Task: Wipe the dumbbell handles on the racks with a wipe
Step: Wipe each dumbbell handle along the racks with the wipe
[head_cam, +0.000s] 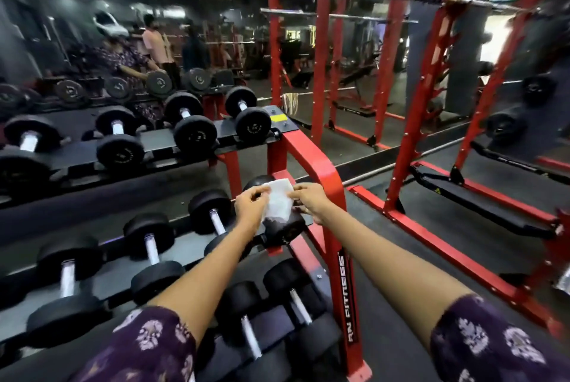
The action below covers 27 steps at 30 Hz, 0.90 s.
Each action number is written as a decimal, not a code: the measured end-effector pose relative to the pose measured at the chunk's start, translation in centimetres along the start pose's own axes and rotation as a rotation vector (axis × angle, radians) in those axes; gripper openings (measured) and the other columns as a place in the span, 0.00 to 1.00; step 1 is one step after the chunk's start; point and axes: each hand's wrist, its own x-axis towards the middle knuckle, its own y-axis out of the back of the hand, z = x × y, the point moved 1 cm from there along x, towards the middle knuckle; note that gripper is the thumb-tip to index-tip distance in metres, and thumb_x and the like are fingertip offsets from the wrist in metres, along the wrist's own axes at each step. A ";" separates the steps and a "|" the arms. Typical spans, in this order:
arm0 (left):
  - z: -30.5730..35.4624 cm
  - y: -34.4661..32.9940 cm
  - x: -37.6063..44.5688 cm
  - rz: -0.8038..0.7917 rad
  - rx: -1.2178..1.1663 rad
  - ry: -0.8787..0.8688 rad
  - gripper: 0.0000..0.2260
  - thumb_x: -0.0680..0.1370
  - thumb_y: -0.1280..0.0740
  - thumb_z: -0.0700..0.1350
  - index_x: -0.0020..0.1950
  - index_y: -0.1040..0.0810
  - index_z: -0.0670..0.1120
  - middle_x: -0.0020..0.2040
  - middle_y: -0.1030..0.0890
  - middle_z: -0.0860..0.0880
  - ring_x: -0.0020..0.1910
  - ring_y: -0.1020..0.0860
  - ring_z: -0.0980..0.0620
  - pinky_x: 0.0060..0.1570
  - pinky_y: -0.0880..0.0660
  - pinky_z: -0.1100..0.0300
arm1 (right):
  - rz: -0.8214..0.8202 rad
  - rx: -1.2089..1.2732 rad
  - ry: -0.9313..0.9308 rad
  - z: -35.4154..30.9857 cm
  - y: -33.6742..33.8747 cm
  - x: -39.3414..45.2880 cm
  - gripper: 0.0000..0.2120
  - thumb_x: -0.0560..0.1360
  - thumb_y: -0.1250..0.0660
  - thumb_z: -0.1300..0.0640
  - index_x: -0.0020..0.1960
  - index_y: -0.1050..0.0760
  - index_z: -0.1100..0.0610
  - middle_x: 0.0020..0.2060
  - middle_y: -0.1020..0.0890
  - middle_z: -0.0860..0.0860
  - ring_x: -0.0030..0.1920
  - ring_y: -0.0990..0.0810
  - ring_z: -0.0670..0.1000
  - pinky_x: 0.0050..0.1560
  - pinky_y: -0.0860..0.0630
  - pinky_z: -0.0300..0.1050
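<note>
- White paper wipe (pixel 279 201) is held stretched between both hands above the rightmost black rubber-headed dumbbell (pixel 282 227) on the middle tier of the red steel rack (pixel 327 178); it is not yet on a handle.
- Left hand (pixel 251 207) pinches the wipe's left edge between thumb and fingers.
- Right hand (pixel 308 199) pinches the right edge in the same way.
- Risk: the thin sheet may tear if both hands pull apart.
- Risk: the wipe may slip from one pinch and fall between tiers.
- Risk: the handle below is hidden by the wipe, so it may be only partly wiped.
- Count, left to right: top tier, four dumbbells; middle tier, four; bottom tier, two visible; one wipe; two hands.
</note>
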 end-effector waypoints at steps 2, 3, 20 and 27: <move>0.1 -2.2 2.6 0.021 0.001 -0.016 0.11 0.76 0.37 0.29 0.55 0.18 0.36 0.48 0.20 0.46 0.46 0.24 0.52 0.39 0.29 0.74 | -0.031 -0.004 0.015 -0.4 1.3 3.8 0.14 0.70 0.36 0.71 0.31 0.27 0.55 0.32 0.27 0.54 0.33 0.29 0.51 0.35 0.30 0.42; -0.1 -3.2 4.2 0.032 0.008 -0.023 0.12 0.76 0.37 0.29 0.55 0.18 0.37 0.48 0.20 0.46 0.46 0.24 0.51 0.38 0.29 0.74 | -0.048 -0.001 0.026 -0.7 1.8 5.7 0.14 0.70 0.36 0.72 0.32 0.26 0.56 0.33 0.26 0.54 0.33 0.29 0.52 0.35 0.30 0.43; -1.7 -20.0 29.2 0.233 0.202 -0.130 0.14 0.73 0.35 0.27 0.56 0.19 0.35 0.50 0.20 0.43 0.40 0.26 0.57 0.39 0.32 0.77 | -0.205 -0.003 0.075 -6.3 9.3 37.4 0.15 0.71 0.39 0.75 0.32 0.27 0.58 0.18 0.25 0.45 0.20 0.27 0.41 0.27 0.27 0.35; -2.2 -26.5 34.2 0.340 0.307 -0.175 0.14 0.72 0.33 0.28 0.56 0.20 0.36 0.52 0.20 0.43 0.45 0.26 0.52 0.39 0.32 0.76 | -0.328 0.023 0.057 -7.2 13.0 46.4 0.14 0.71 0.39 0.75 0.32 0.27 0.59 0.21 0.25 0.49 0.22 0.26 0.45 0.24 0.28 0.33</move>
